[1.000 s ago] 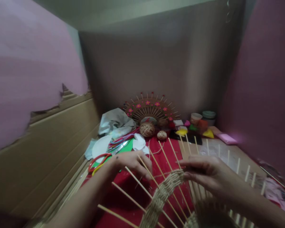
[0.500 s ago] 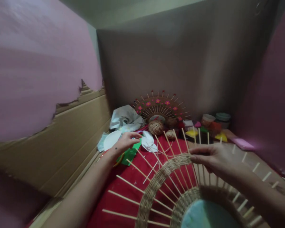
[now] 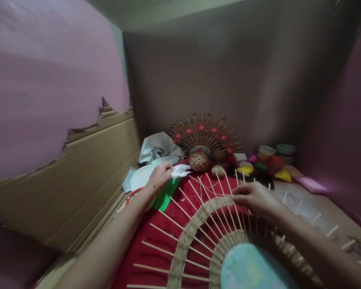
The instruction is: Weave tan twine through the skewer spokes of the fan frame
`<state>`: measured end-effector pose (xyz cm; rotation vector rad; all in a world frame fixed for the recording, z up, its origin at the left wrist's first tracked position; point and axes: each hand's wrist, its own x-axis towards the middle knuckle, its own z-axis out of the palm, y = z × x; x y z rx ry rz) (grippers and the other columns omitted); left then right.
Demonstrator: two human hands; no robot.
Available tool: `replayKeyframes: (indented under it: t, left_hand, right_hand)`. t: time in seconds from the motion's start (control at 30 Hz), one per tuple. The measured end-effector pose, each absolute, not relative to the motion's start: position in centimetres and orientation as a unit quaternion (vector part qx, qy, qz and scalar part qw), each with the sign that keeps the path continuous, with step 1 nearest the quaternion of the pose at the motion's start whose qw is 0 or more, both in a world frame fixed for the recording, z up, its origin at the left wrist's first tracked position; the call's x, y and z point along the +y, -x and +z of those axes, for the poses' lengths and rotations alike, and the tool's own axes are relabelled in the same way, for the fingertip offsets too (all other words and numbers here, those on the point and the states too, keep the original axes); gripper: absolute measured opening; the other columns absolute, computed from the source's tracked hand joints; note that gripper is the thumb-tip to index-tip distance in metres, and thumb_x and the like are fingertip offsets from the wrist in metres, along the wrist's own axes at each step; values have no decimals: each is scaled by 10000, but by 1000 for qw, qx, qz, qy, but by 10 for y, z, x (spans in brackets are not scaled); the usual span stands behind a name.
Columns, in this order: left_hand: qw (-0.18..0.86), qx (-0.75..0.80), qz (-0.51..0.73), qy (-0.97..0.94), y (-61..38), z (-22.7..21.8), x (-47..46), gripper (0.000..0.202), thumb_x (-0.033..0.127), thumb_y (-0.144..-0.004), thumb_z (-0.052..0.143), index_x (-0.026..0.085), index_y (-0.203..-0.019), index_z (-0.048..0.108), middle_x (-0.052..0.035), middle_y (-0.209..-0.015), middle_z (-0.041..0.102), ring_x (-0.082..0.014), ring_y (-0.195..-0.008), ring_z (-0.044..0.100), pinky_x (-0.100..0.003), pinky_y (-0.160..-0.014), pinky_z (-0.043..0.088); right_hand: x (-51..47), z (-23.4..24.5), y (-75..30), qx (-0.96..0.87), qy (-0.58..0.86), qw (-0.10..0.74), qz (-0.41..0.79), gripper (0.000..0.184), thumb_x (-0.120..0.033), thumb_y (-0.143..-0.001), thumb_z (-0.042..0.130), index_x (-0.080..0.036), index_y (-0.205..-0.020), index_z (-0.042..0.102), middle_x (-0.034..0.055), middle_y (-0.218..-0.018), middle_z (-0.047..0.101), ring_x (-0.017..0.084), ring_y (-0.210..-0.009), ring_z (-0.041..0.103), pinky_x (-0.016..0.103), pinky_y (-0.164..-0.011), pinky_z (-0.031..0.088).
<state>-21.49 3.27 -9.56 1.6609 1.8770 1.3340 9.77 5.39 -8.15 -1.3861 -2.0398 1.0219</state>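
A round woven piece [image 3: 195, 237] of jute cord with wooden sticks radiating from a pale blue disc [image 3: 252, 269] lies on a red cloth [image 3: 156, 245] in front of me. My right hand [image 3: 252, 197] rests on its far rim, fingers closed around the sticks and the woven band. My left hand [image 3: 160, 176] is stretched out to the far left, pinching a crumpled piece of white paper [image 3: 180, 171] just above a green sheet [image 3: 165, 193].
At the back stand a finished fan-like stick ornament with pink flowers [image 3: 203, 136], two jute balls [image 3: 198, 161], a grey cloth [image 3: 159, 149], small pots [image 3: 266, 152] and coloured scraps [image 3: 281, 175]. Cardboard walls [image 3: 78, 180] close in left, back and right.
My left hand left the woven piece, reached far left and picked up the white paper. My right hand stayed on the rim. The view tilted down, showing the blue disc.
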Motion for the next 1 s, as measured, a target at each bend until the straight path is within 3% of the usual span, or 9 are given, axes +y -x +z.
replayKeyframes:
  t: [0.1,0.23,0.43,0.57,0.63,0.77,0.83,0.93,1.0]
  left_hand:
    - [193,628,519,-547,232,-77,24,162,241,-654,576,147,-769,641,-5,-576,558,-126,-499,480,-228,-482,363]
    - [212,601,593,-493,238,-65,12,101,215,-580,636,150,-655,619,24,-485,530,-83,-406,422,-194,-400,299]
    - [292,542,641,-459,217,-57,4,199,275,-603,663,146,-742,602,45,-436,518,-65,-331,396,-179,-342,261]
    - [391,498,635,-443,198,-55,2,163,220,-578,650,148,-698,567,50,-455,503,-52,-364,411,-161,-372,299]
    - [434,482,623,-437,188,-56,0,144,202,-568,639,145,-664,548,44,-467,499,-45,-375,410,-152,-374,289]
    - [503,459,585,-441,161,-56,-8,116,205,-591,622,142,-629,532,34,-455,494,-40,-357,388,-149,-355,256]
    - [532,451,555,-454,149,-54,-13,113,208,-603,623,138,-612,535,32,-425,482,-44,-336,376,-155,-341,246]
    - [562,450,509,-473,142,-52,-20,113,189,-602,653,117,-624,568,27,-409,481,-33,-299,333,-155,-310,190]
    - [571,451,487,-483,147,-50,-22,116,179,-621,669,108,-675,594,39,-423,473,-14,-292,288,-147,-302,149]
  right_hand:
    - [58,-97,-96,-758,499,227,353,115,-192,-596,615,-137,-626,712,21,-541,632,126,-504,520,223,-473,380]
    - [57,-111,-92,-744,504,215,382,128,-174,-601,602,-147,-664,711,-12,-465,579,95,-385,449,204,-371,320]
    - [48,-105,-92,-707,545,206,402,282,-213,-711,546,-120,-934,690,-10,-478,581,104,-322,463,216,-340,348]
    - [42,-97,-99,-771,535,249,240,283,-266,-753,525,-123,-931,693,97,-797,680,221,-692,633,337,-651,496]
    - [34,-90,-98,-799,487,315,160,336,-295,-774,519,-122,-1029,655,129,-1009,642,255,-897,607,385,-815,459]
    - [14,-70,-80,-837,343,415,102,588,-344,-767,575,-117,-1292,442,153,-1244,510,267,-1110,479,419,-932,386]
    - [9,-61,-68,-852,293,425,91,545,-329,-754,605,-135,-1249,488,143,-1222,533,264,-1088,469,412,-917,381]
    - [7,-52,-61,-854,291,397,169,174,-254,-809,504,-178,-849,655,59,-817,654,189,-775,545,306,-714,425]
    - [8,-49,-63,-807,349,401,258,226,-261,-821,452,-169,-682,605,13,-619,581,136,-593,494,246,-558,379]
